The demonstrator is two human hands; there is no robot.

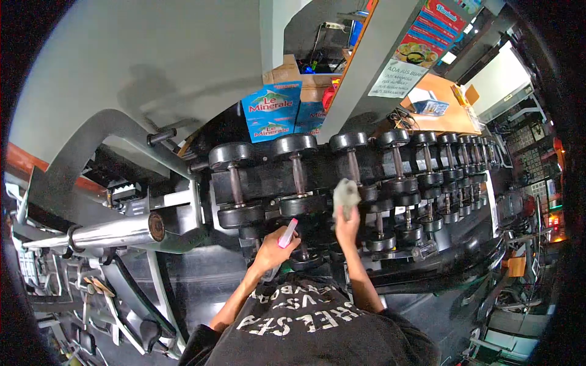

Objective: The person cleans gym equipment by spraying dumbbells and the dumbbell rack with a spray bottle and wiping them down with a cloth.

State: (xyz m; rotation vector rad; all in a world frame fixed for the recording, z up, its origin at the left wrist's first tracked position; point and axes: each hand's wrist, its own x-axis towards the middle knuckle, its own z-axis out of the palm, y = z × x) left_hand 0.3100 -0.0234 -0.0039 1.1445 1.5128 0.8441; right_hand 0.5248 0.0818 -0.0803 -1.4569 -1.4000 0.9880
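Observation:
My left hand [276, 251] is closed around a spray bottle [292, 227] with a pink and whitish head; most of its body is hidden by the hand. In my right hand [347, 227] is a crumpled pale grey cloth [346, 194], raised in front of a black dumbbell [352, 160] on the upper tier of the rack. Whether the cloth touches the dumbbell I cannot tell. Just beyond the left hand lies another upper-tier dumbbell [298, 174]. A further dumbbell [236, 184] sits at the left end of that row.
Several more dumbbells [398, 160] fill both tiers towards the right. A barbell [116, 232] juts in from the left on a bench frame. Blue cartons [272, 107] stand behind the rack, beside a grey pillar [373, 67]. A wooden counter [436, 88] is at the back right.

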